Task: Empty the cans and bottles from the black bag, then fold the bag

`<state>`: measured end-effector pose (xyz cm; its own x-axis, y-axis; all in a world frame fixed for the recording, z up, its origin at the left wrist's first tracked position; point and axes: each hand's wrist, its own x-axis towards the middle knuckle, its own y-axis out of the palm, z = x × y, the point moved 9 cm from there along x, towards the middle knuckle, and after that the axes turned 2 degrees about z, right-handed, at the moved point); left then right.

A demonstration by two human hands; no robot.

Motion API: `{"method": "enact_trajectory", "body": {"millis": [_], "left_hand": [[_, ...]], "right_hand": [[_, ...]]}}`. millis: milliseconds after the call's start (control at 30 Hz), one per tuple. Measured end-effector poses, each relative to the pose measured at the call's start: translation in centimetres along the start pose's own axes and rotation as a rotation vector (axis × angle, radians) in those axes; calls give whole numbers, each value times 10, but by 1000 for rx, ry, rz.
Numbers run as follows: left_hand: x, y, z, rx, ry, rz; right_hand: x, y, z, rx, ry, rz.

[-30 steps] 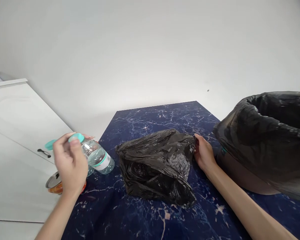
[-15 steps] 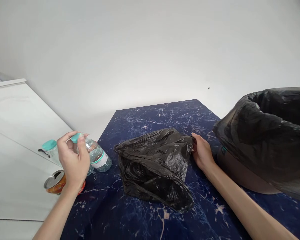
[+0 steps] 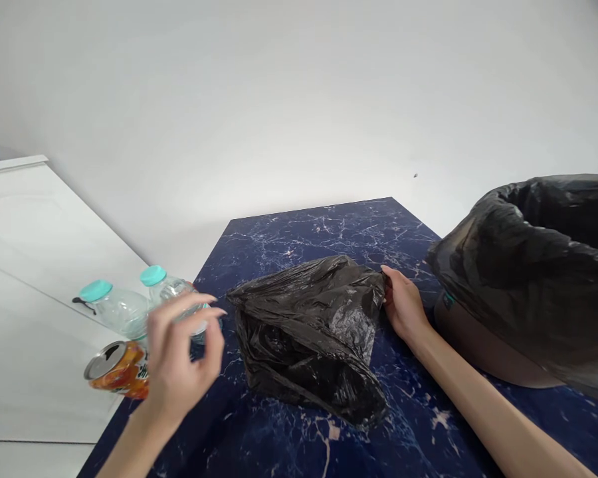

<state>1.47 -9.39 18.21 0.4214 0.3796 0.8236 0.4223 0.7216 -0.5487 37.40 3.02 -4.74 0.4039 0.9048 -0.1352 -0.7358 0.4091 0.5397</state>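
Note:
A crumpled black plastic bag (image 3: 309, 332) lies on the blue marbled table, its mouth gaping toward me. My right hand (image 3: 403, 302) pinches the bag's right corner. To the left, my left hand (image 3: 187, 348) hovers with fingers apart and curved, empty, between the bag and the bottles. Behind it stands a clear plastic bottle with a turquoise cap (image 3: 153, 275), partly hidden by the fingers. A second clear bottle (image 3: 122, 311) with the same kind of cap is farther left. An orange drink can (image 3: 119, 372), its top opened, stands nearest me at the table's left edge.
A bin lined with a black bag (image 3: 523, 285) stands on the right of the table (image 3: 309, 232). White cabinets (image 3: 40, 285) are beyond the left edge, and a pale wall (image 3: 299, 99) rises behind.
My left hand has let go of the turquoise-capped bottle and moved right and toward me, toward the black bag. My right hand keeps its hold on the bag's corner.

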Motion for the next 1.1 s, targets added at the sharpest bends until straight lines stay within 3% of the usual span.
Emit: {"method": "enact_trajectory", "body": {"millis": [167, 267, 533, 600, 700, 800, 867, 1000, 1100], "left_hand": [[-37, 57, -47, -325, -59, 452], [-58, 79, -60, -390, -107, 625], [-78, 91, -51, -485, -205, 727], [-82, 93, -35, -515, -356, 698], [-92, 96, -12, -703, -713, 626], [-95, 96, -13, -957, -1037, 601], [-92, 92, -24, -1016, -1159, 662], [-83, 84, -52, -1082, -1174, 806], [-83, 84, -62, -1205, -1176, 826]], "right_hand": [[-3, 2, 3, -45, -24, 5], [-8, 4, 7, -86, -54, 2], [-57, 3, 58, -273, -167, 22], [-77, 10, 73, -327, -139, 133], [-111, 28, 95, -586, -167, 363], [-135, 31, 127, -783, -357, 304], [-146, 27, 139, -845, -399, 233], [-158, 12, 139, -1014, -347, 131], [-163, 1, 138, -1167, -397, 118]]}}
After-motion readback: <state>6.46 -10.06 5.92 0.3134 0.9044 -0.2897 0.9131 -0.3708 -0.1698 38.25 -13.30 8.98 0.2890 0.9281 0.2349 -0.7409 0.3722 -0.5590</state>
